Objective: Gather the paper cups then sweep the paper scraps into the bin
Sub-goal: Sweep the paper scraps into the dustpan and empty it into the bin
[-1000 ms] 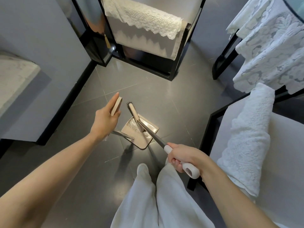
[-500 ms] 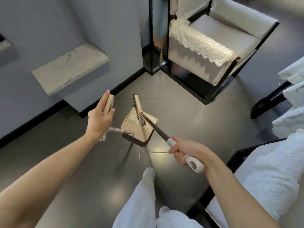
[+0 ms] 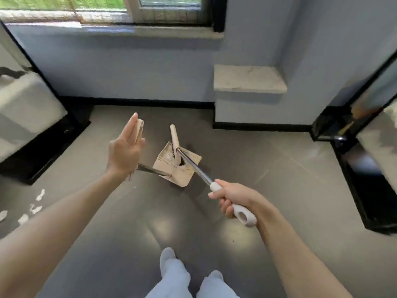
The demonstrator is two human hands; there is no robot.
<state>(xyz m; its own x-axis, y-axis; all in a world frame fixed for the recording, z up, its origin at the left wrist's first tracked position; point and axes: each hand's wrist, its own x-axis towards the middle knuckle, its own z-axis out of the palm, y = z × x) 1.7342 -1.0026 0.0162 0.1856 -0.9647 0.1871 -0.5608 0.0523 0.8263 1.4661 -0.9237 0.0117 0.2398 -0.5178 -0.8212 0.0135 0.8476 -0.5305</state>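
Observation:
My left hand [image 3: 125, 147] holds the beige grip of the dustpan handle [image 3: 140, 127], fingers straight along it, thumb hidden behind. Its metal rod runs down to the beige dustpan [image 3: 171, 171], which sits low over the grey floor. White paper scraps [image 3: 168, 155] lie inside the pan. My right hand [image 3: 233, 197] grips the white end of the broom handle [image 3: 242, 214]. The broom head [image 3: 175, 137] stands in the dustpan. More white paper scraps [image 3: 32, 208] lie on the floor at the far left. No cups or bin are in view.
A black-framed white seat [image 3: 32, 117] stands at the left and black-framed furniture [image 3: 354, 173] at the right. A stone ledge [image 3: 249, 79] juts from the blue wall under a window [image 3: 167, 11]. My feet [image 3: 169, 257] are at the bottom.
The view has swung round from the lace-covered chairs to the window wall, and floor scraps have come into sight at the left. Both hands keep the same hold on dustpan and broom.

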